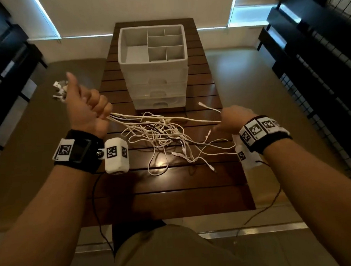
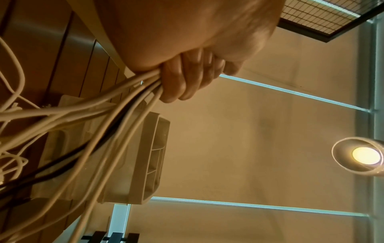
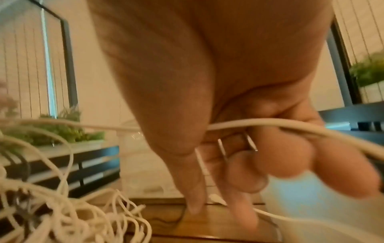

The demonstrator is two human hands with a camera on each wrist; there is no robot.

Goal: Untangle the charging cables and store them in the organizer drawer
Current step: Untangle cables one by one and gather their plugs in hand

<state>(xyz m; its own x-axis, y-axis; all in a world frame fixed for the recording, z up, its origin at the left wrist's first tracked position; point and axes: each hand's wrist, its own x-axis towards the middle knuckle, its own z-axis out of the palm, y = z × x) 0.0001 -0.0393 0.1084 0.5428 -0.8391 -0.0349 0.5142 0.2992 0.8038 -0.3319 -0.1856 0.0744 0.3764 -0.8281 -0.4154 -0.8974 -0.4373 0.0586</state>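
Observation:
A tangle of white cables (image 1: 167, 141) with a few dark ones lies on the wooden table (image 1: 172, 192) in front of the white organizer (image 1: 154, 60). Its drawers are closed and its divided top tray is bare. My left hand (image 1: 88, 110) is raised at the left and grips a bundle of cables (image 2: 124, 98); their plug ends (image 1: 59, 90) stick out beyond the thumb. My right hand (image 1: 234, 119) holds one white cable (image 3: 249, 123) pulled taut out of the tangle, its connector end (image 1: 207, 106) pointing toward the organizer.
Dark slatted shelving (image 1: 317, 68) stands to the right and dark furniture (image 1: 9, 59) to the left. Planters with green plants (image 3: 68, 131) show in the right wrist view. Thin black wires (image 1: 95, 195) run from the wrist cameras toward my body.

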